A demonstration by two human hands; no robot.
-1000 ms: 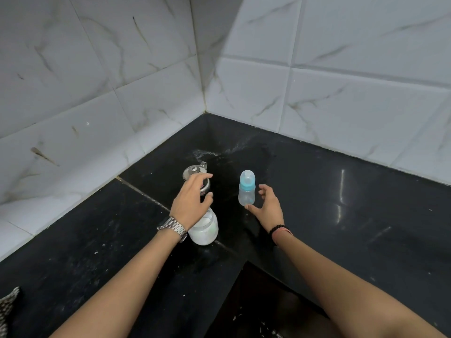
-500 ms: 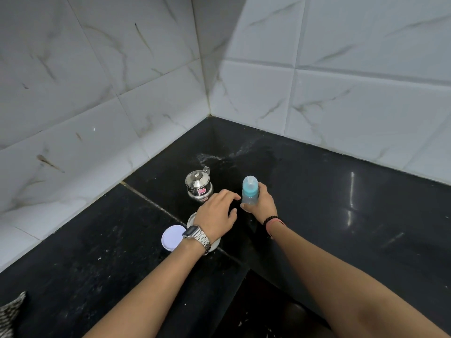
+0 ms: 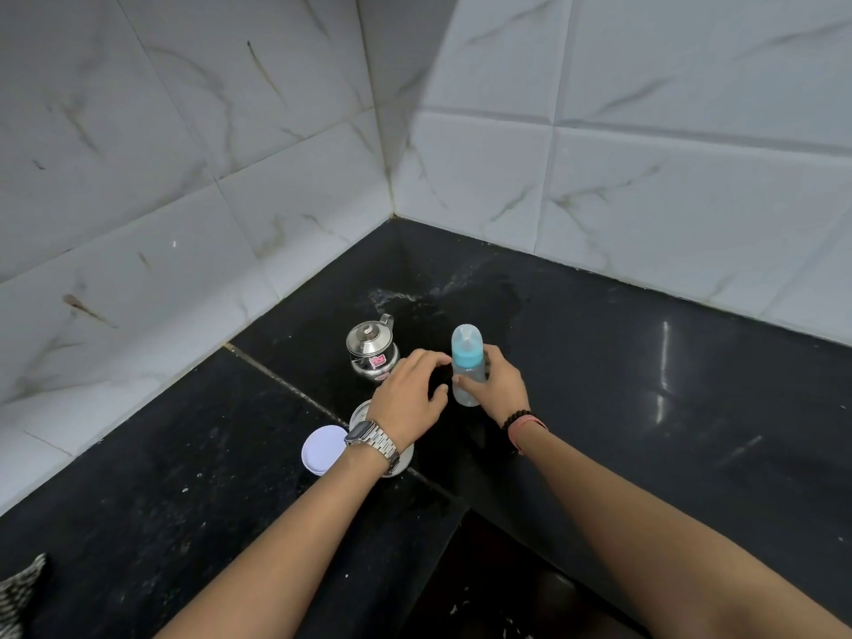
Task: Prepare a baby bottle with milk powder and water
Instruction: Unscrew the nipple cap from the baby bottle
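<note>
— On the black counter (image 3: 599, 408), near the tiled corner, stands the baby bottle (image 3: 468, 368) — upright, blue collar and clear cap both on. See it?

— Yes. The right hand (image 3: 500, 389) has it: fingers curled round the lower body, thumb across the front. It looks like a steadying grip, and I can't tell whether the base is touching the counter.

— And the left hand (image 3: 410, 398)?

— Just beside the bottle, fingers loosely bent and spread, fingertips reaching toward the collar. It holds nothing, and there's a gap between it and the bottle.

— So which step would you say this is?

— Opening the bottle, I'd judge. The top is on, so no powder or water can go in yet. Whether anything is inside already I can't tell through the cloudy plastic.

— What does the next move need?

— The right hand has to hold the body firm while the left closes on the blue collar and twists it off. Gripping the cap instead of the collar might only pop the cap off.

— What about the rest?

— Under the left wrist sits the powder jar (image 3: 402, 458), open, with its white lid (image 3: 322, 449) flat on the counter beside it. Behind it stands a small steel pot (image 3: 371, 350), lid on — presumably the water. Both are within easy reach once the collar is off.
</note>
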